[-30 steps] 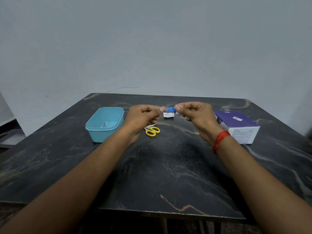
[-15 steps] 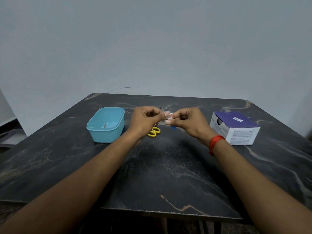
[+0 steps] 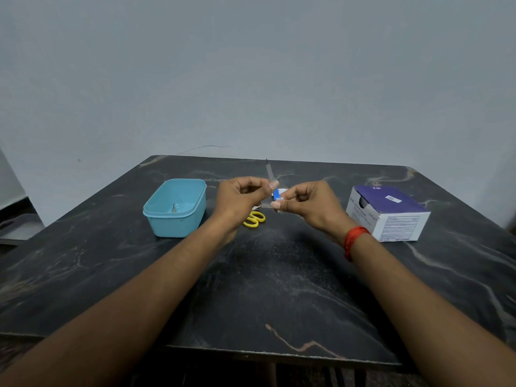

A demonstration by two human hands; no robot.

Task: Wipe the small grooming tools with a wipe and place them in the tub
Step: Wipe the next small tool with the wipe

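Both grips are clamped on the blue-handled tool point(image 3: 276, 194) at centre frame, the left hand point(image 3: 240, 196) pinching its top and the right hand point(image 3: 312, 205) its lower end. A second ago it lay level between them; now it stands tilted, blade up. I judge wiping is underway. The tub point(image 3: 173, 226), left of centre, waits.

A plain pale grey-blue wall point(image 3: 251, 65) fills the upper half, evenly and softly lit. A thin dark line point(image 3: 203, 148) curves across it just above the table's far edge. The table point(image 3: 279, 289) has a black marbled top with pale and tan veins. At the left, a lighter panel point(image 3: 11, 185) meets dark floor point(image 3: 16, 227).
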